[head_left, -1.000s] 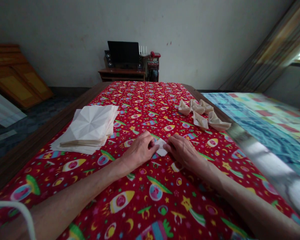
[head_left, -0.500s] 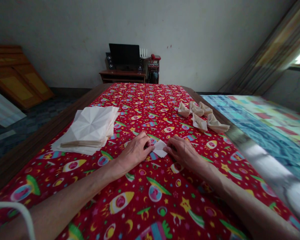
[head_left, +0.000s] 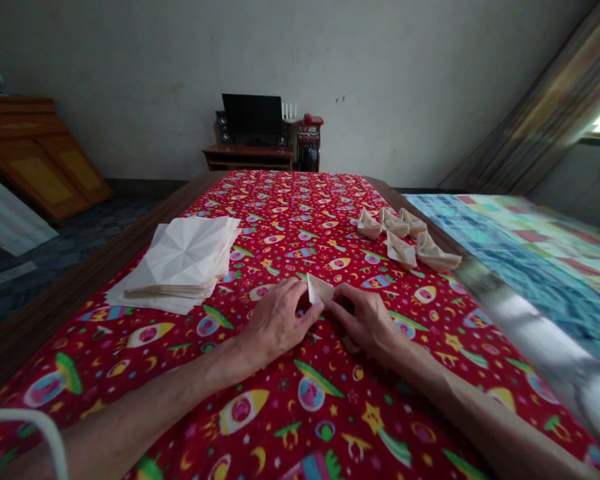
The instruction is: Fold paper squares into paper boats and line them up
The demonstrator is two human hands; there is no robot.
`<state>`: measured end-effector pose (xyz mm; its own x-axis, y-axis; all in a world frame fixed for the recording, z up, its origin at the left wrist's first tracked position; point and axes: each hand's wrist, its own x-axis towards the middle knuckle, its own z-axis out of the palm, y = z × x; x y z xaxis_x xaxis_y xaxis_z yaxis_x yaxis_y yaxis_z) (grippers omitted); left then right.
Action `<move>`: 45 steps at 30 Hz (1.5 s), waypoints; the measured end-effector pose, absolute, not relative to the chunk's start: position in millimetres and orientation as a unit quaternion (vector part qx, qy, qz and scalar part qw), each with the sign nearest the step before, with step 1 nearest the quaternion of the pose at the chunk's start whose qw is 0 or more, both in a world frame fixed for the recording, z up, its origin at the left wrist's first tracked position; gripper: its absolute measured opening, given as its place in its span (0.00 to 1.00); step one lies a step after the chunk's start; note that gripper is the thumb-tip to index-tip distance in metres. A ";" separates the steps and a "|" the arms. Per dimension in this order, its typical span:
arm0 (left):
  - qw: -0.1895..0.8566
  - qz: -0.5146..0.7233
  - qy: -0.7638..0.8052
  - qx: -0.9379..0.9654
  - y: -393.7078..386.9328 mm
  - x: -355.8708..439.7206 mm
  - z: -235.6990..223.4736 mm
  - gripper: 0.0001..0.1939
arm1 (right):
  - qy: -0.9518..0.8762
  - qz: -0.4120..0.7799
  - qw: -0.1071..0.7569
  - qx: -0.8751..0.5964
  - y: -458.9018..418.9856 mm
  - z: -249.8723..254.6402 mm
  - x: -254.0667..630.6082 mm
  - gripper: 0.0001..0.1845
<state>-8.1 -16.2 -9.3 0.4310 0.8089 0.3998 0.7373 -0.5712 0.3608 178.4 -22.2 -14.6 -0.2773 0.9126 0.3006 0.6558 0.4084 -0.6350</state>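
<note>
A small piece of folded paper (head_left: 321, 289), pale with a pointed top corner, is held between my two hands just above the red patterned cloth (head_left: 280, 407). My left hand (head_left: 283, 313) pinches its left and lower edge with thumb and fingers. On the other side, my right hand (head_left: 363, 317) grips the right edge the same way. To the left lies a stack of creased paper sheets (head_left: 180, 257). Several folded paper boats (head_left: 401, 250) sit in a group at the right side of the cloth.
Dark wooden table edges (head_left: 165, 200) flank the cloth. A bed with a patchwork cover (head_left: 505, 247) adjoins on the right. At the far wall stands a desk (head_left: 247, 157) with a monitor (head_left: 253, 115). A white cable (head_left: 35, 417) curves in at lower left.
The folded paper has gone from lying flat to being tilted up with a raised point. Both hands have turned inward around it. The camera view has shifted slightly.
</note>
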 end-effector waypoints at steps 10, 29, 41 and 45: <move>-0.048 0.303 0.392 0.867 -3.6 -22.2 15.6 0.04 | -0.786 0.284 0.286 -0.469 -28.5 3.2 177.9 0.13; 0.030 0.228 0.367 0.901 -5.4 -30.9 -1.6 0.05 | -0.859 0.054 0.267 -0.433 -26.8 -19.6 180.6 0.10; 0.036 0.266 0.346 0.899 -6.1 -37.9 -12.8 0.06 | -0.863 0.051 0.256 -0.433 -28.1 -16.6 180.4 0.10; 0.017 0.239 0.326 0.914 -8.1 -37.5 -11.1 0.10 | -0.860 0.051 0.251 -0.441 -28.3 -16.9 182.0 0.10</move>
